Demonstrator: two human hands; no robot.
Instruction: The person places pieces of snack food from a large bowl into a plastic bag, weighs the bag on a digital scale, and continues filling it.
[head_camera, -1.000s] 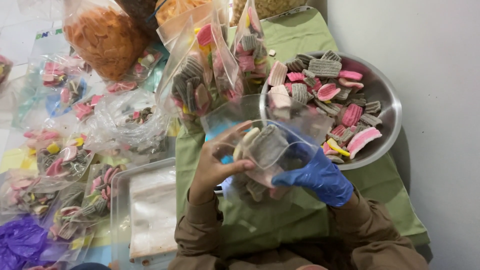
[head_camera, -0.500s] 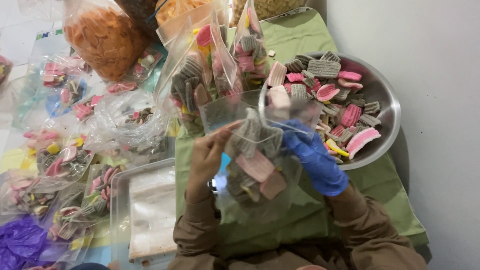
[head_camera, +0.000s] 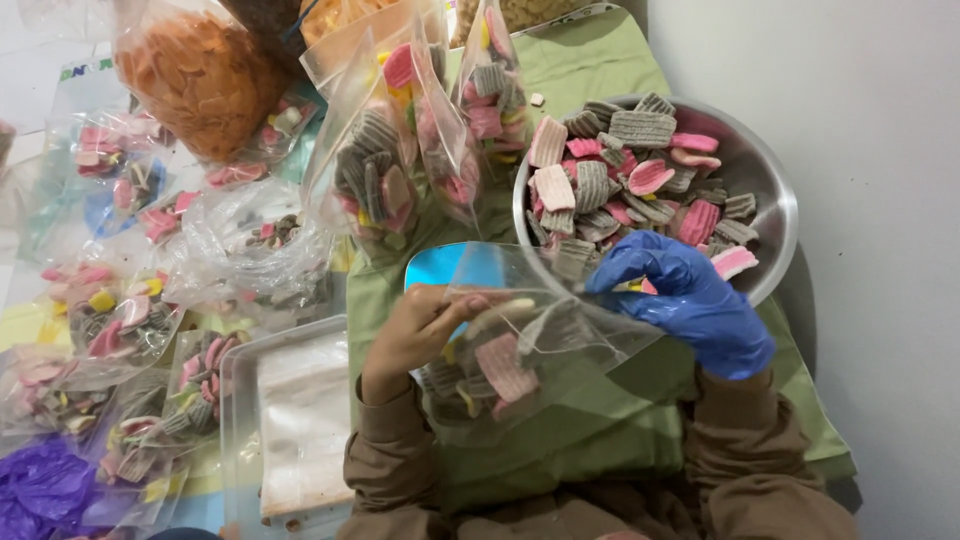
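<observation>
The bare left hand (head_camera: 425, 330) pinches the rim of a clear plastic bag (head_camera: 520, 350), fingers clamped on the film so its mouth gapes toward the bowl. The right hand (head_camera: 690, 300), in a blue glove, is curled at the near rim of the steel bowl (head_camera: 775, 215), closed around what looks like a yellow and pink piece; how much it grips I cannot tell. The bag hangs over the green cloth (head_camera: 600, 440) in front of the person, just beside the bowl, partly filled with grey, pink and yellow ridged crackers.

To do this well, the mouth wants holding wide and close under the gloved hand, so pieces drop in rather than catching the film or breaking.

The bowl is heaped with the same ridged crackers (head_camera: 640, 130) in grey, pink and white. Behind the bag, several filled bags (head_camera: 400, 170) stand upright, tightly packed. Farther left lie flatter filled packets (head_camera: 110, 310) and a big sack of orange crisps (head_camera: 200, 80). A clear rectangular tub (head_camera: 290, 430) sits near the left sleeve, holding what appears to be pale sheets.
</observation>
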